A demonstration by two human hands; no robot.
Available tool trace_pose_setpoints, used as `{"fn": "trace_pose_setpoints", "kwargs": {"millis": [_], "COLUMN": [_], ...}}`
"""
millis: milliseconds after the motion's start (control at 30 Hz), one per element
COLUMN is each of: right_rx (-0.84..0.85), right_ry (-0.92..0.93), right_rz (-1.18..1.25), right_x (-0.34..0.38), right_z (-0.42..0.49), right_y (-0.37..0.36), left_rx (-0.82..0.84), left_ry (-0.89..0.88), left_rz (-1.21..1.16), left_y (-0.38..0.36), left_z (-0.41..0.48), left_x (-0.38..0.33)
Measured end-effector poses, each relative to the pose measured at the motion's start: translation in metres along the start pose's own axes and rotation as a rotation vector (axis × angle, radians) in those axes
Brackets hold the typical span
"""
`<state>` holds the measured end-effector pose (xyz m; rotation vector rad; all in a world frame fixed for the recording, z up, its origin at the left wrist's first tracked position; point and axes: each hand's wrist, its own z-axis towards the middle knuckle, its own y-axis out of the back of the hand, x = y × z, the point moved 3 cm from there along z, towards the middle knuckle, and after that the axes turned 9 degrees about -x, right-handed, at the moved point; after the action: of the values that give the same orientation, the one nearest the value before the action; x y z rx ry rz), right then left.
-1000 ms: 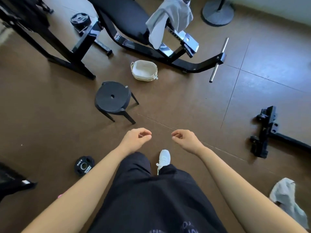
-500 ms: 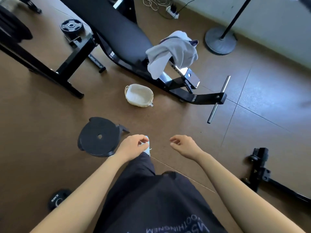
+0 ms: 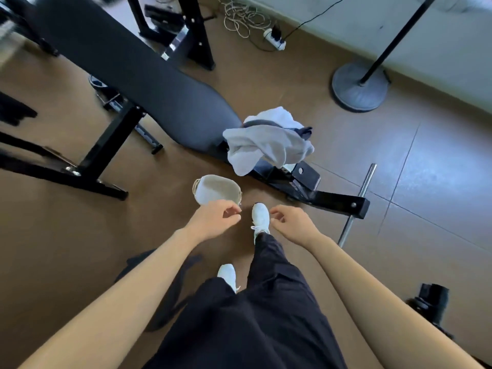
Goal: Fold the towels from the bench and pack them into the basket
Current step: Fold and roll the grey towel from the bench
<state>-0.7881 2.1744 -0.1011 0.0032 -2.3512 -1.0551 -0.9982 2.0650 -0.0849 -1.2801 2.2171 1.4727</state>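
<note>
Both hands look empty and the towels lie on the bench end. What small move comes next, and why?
Probably a reach forward with the right hand to grasp the grey towel topping the heap draped over the end of the bench. Both hands hold nothing, the left hand is near the basket, which looks empty, and nothing is folded yet.

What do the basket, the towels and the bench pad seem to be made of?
The basket: likely woven rope or fabric, pale and matte; cord loops show at its rim. The towels: soft cloth, grey and white, lying in limp folds. The bench pad: probably vinyl or faux leather, black, smooth, faintly shiny.
</note>
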Motion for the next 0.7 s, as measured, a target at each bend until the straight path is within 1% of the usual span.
{"fn": "trace_pose_setpoints", "kwargs": {"millis": [167, 267, 367, 467, 567, 633, 700], "right_rx": [-0.034, -0.072, -0.150, -0.272, -0.339, -0.313, -0.277], "right_ry": [-0.001, -0.039, -0.089, -0.153, -0.198, -0.205, -0.195], "right_rz": [0.060, 0.097, 0.161, 0.220, 0.262, 0.248, 0.209], "right_x": [-0.016, -0.025, -0.030, -0.038, -0.048, -0.052, -0.052], "right_z": [0.104, 0.151, 0.187, 0.219, 0.248, 0.263, 0.277], "right_y": [0.054, 0.078, 0.098, 0.114, 0.120, 0.118, 0.113], "left_rx": [-0.066, -0.086, -0.101, -0.118, -0.132, -0.145, -0.110], "left_ry": [0.101, 0.121, 0.145, 0.151, 0.143, 0.070, 0.013], "left_rz": [-0.108, -0.139, -0.185, -0.211, -0.173, -0.077, 0.010], "left_y": [0.017, 0.023, 0.027, 0.024, 0.014, 0.007, -0.002], "left_z": [0.108, 0.163, 0.210, 0.251, 0.289, 0.308, 0.320], "left_x": [-0.035, -0.049, -0.056, -0.062, -0.064, -0.064, -0.061]}}
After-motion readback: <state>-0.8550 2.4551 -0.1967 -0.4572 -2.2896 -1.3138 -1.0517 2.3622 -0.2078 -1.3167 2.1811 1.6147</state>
